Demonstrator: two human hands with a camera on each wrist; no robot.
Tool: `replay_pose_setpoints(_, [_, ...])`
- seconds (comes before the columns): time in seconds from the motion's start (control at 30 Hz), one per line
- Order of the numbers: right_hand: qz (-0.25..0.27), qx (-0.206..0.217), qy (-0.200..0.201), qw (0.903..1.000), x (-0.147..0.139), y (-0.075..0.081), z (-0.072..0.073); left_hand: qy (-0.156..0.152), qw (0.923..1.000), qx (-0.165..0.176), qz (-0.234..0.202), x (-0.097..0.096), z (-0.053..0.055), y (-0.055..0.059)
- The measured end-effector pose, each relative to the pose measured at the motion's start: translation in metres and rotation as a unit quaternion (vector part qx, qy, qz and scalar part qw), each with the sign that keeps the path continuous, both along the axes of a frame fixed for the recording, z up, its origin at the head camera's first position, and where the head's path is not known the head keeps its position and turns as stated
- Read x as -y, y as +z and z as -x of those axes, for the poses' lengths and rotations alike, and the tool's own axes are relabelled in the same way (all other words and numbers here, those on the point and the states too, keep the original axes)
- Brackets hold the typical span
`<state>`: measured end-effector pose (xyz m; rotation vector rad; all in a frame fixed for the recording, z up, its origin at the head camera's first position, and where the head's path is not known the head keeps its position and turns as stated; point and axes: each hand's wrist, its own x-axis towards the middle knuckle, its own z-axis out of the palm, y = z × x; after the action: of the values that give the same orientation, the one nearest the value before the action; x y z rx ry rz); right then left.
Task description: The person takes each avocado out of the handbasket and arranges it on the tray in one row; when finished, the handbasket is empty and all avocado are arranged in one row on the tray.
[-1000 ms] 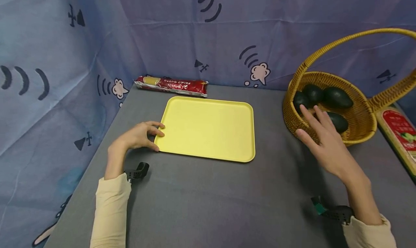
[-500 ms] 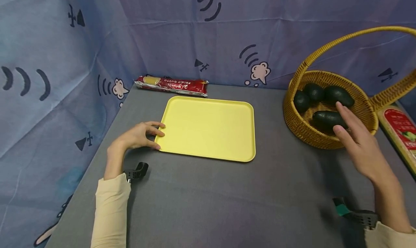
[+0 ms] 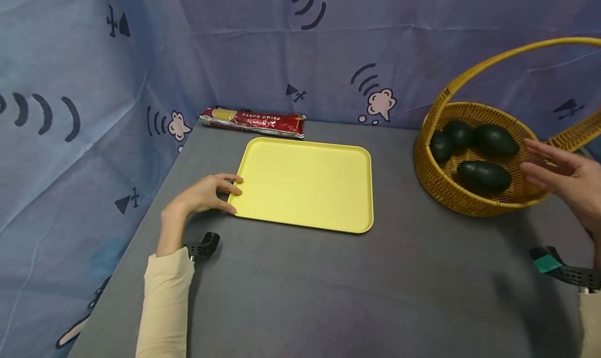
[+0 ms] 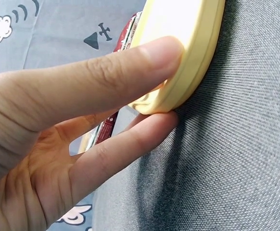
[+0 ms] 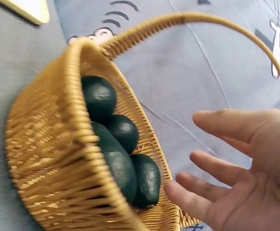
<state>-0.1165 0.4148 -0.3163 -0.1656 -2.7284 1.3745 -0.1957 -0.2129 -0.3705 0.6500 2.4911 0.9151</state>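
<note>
My left hand [image 3: 199, 193] holds the near left corner of a yellow rectangular tray [image 3: 305, 186] that lies flat on the table. In the left wrist view the thumb [image 4: 164, 53] lies on the tray's rim, with a finger against the corner opposite it. At the right, my right hand [image 3: 570, 178] is beside the right rim of a yellow wicker basket [image 3: 439, 183], fingers loosely extended and holding nothing. Inside the basket are several dark green avocados [image 3: 483, 176], also plain in the right wrist view. Whether the right fingers touch the rim, I cannot tell.
A red pasta packet [image 3: 253, 122] lies behind the tray, along the hanging blue cloth [image 3: 319, 76]. The basket's tall handle [image 3: 516, 50] arches above it. Grey cloth covers the table [image 3: 305, 285].
My right hand has moved rightward from over the basket to its right side, and the avocados show more fully. The left hand stays at the tray. The view has turned slightly.
</note>
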Motion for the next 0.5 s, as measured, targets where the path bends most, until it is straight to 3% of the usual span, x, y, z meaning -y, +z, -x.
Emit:
replay_pose_setpoints(0.1, [0.034, 0.022, 0.045, 0.9982, -0.029, -0.007, 0.019, 0.004, 1.0000, 0.006, 0.002, 0.000, 0.001, -0.002])
replay_pose_setpoints(0.2, [0.021, 0.065, 0.110, 0.9915, -0.050, -0.010, 0.036, 0.008, 0.9999, 0.011, 0.003, 0.000, 0.001, -0.001])
replay_pose_setpoints(0.27, [-0.005, 0.101, 0.132, 0.9861, -0.058, -0.011, 0.047, 0.008, 0.9999, 0.013, 0.004, 0.001, 0.000, -0.001])
replay_pose_setpoints(0.4, [-0.091, 0.182, 0.135, 0.9697, -0.062, -0.008, 0.061, 0.006, 0.9999, 0.010, 0.008, 0.002, 0.001, 0.000])
replay_pose_setpoints(0.5, [-0.126, 0.202, 0.151, 0.9595, -0.065, -0.010, 0.067, 0.000, 0.9999, 0.006, 0.014, 0.000, 0.004, 0.000])
